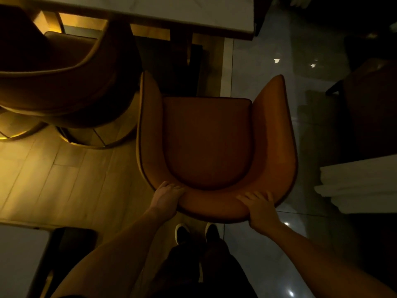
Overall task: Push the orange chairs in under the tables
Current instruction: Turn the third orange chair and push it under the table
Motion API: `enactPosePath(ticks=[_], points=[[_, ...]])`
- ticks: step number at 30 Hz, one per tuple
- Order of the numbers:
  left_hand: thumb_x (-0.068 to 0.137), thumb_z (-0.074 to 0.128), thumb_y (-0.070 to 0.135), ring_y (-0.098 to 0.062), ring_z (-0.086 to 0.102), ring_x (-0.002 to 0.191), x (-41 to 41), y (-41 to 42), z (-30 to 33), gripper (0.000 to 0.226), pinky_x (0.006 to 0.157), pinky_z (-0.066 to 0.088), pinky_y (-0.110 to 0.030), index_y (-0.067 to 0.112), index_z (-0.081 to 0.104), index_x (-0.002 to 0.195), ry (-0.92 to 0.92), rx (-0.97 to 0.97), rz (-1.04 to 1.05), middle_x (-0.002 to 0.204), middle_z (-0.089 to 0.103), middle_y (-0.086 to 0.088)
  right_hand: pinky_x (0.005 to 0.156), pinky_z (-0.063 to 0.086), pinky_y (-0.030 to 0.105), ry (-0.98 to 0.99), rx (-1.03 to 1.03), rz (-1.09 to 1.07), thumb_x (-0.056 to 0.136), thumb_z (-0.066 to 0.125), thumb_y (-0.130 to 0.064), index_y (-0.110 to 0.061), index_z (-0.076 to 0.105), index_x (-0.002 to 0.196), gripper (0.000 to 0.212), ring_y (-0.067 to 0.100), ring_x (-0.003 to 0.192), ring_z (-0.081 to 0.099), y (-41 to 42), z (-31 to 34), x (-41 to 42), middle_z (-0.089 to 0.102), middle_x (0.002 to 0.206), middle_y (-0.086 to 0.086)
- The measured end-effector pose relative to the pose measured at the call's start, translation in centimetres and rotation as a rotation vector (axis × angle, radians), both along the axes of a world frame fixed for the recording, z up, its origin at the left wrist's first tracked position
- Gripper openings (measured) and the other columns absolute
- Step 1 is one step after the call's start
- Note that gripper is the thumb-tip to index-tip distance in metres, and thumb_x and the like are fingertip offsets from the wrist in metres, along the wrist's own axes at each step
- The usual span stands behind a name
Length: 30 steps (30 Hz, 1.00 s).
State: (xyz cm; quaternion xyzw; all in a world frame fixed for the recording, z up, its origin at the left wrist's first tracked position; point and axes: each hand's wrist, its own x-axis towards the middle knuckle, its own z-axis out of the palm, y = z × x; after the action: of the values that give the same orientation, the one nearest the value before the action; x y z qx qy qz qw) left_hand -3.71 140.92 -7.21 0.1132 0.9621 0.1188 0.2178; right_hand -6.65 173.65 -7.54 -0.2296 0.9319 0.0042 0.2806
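An orange upholstered chair with curved arms stands below me, its open front facing a white marble-topped table at the top of the view. The chair's front lies short of the table edge. My left hand grips the left part of the backrest rim, fingers curled over the top. On the right part of the same rim my right hand holds on, fingers draped over the padding. A second orange chair sits to the left, partly under the table.
Another dark chair and a white tabletop edge stand at the right. A grey table corner sits at lower left. Wooden flooring lies left, glossy tile right. My shoes are just behind the chair.
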Motion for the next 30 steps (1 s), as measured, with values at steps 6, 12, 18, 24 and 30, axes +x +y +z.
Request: enactPosePath(ticks=[6,12,18,24,30], points=[[0.085,0.058,0.015,-0.012,0.054,0.115,0.3,-0.4,-0.5,0.039,0.105,0.026,-0.034,0.032,0.061,0.120,-0.012,0.032,0.017,0.120,0.063,0.010,0.099,0.026,0.067,0.041,-0.055,-0.040,0.056,0.077,-0.005,-0.027,0.060,0.128,0.077,0.030,0.111,0.056,-0.3,-0.1,0.3,0.065,0.117,0.002],[0.086,0.056,0.012,-0.011,0.056,0.114,1.8,-3.0,-0.4,0.042,0.108,0.027,-0.035,0.032,0.060,0.122,-0.022,0.047,0.040,0.120,0.064,0.012,0.091,0.036,0.067,0.031,-0.072,0.018,0.047,0.080,-0.010,-0.029,0.063,0.123,0.079,0.031,0.104,0.061,-2.3,-0.6,1.6,0.068,0.110,0.002],[0.086,0.056,0.008,-0.011,0.055,0.118,3.6,-5.6,0.3,0.043,0.109,0.025,-0.036,0.031,0.062,0.123,-0.004,0.052,0.108,0.123,0.064,0.010,0.097,0.031,0.064,0.042,-0.092,0.089,0.057,0.076,-0.014,-0.030,0.058,0.129,0.076,0.029,0.111,0.057,-5.1,-0.3,2.3,0.065,0.118,0.001],[0.088,0.055,0.009,-0.015,0.051,0.123,5.3,-7.8,0.8,0.041,0.110,0.023,-0.034,0.028,0.061,0.124,-0.033,0.010,0.145,0.127,0.062,0.007,0.110,0.012,0.058,-0.003,-0.089,0.151,0.078,0.065,-0.019,-0.033,0.038,0.144,0.074,0.025,0.133,0.036,-8.5,1.2,2.1,0.046,0.142,-0.001],[0.087,0.056,0.008,-0.017,0.040,0.134,5.9,-9.0,1.3,0.050,0.114,0.018,-0.036,0.022,0.053,0.135,-0.036,-0.012,0.120,0.141,0.052,0.002,0.109,0.017,0.059,-0.006,-0.097,0.144,0.078,0.067,-0.021,-0.031,0.039,0.144,0.073,0.028,0.132,0.038,-9.8,0.9,2.6,0.047,0.141,0.001]])
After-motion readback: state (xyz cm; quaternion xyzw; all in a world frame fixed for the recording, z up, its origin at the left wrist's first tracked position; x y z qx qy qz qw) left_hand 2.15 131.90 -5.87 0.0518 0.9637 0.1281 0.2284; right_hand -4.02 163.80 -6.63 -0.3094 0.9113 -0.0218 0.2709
